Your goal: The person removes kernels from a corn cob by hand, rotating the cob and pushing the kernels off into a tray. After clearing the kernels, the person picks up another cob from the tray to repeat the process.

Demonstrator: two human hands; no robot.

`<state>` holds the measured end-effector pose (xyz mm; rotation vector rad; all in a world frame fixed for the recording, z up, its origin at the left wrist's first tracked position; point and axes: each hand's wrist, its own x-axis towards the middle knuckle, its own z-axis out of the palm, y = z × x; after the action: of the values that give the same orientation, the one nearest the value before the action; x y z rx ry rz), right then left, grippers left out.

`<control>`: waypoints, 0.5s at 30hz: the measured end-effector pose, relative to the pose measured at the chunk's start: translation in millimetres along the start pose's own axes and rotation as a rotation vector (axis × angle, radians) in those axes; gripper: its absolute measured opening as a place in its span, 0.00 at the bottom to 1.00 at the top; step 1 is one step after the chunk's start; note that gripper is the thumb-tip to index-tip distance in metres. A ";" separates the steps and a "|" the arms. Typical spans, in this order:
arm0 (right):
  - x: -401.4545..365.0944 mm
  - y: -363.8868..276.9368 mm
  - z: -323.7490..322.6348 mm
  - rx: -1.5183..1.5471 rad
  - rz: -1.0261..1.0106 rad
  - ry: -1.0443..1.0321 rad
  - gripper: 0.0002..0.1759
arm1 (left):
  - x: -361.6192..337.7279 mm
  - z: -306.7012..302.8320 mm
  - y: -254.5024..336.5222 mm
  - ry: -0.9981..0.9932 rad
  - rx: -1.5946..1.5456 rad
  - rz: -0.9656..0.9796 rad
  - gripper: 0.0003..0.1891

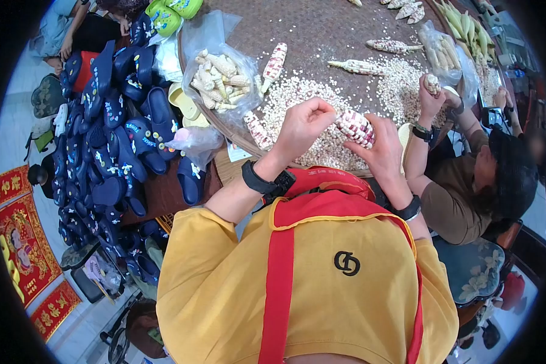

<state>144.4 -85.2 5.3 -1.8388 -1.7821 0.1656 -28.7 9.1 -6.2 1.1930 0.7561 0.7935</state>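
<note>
My right hand (381, 150) is wrapped around an ear of red-and-white speckled corn (356, 128), tilted over a pile of loose pale kernels (300, 100). My left hand (306, 126) is pinched closed just left of the ear's end. What sits between its fingertips, if anything, is hidden. Beneath both hands lies a wide round brown tray (321, 36). On its left part are a speckled ear (275, 62) and another partly stripped ear (258, 130) at the rim.
A plastic bag of pale cobs (221, 79) stands at the tray's left. Dark blue clogs (112, 133) are heaped further left. On my right, a co-worker (461, 188) holds a cob (431, 84) over another kernel pile (400, 88). Husked ears (464, 24) lie at the far right.
</note>
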 end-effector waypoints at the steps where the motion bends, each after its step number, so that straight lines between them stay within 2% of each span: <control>1: -0.4 -0.3 0.1 -0.013 -0.007 -0.008 0.36 | -1.2 -0.1 3.5 0.001 0.000 -0.001 0.06; 3: -0.6 -0.3 0.6 -0.034 -0.031 0.000 0.36 | -4.2 -1.1 14.5 -0.085 0.224 -0.046 0.05; 15: -2.9 1.4 -3.5 -0.191 -0.093 0.053 0.36 | -0.9 -3.4 10.8 -0.126 0.216 -0.061 0.06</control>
<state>146.9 -89.0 6.7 -1.8661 -1.8967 -0.0909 -33.4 11.9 3.7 1.3934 0.7840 0.5910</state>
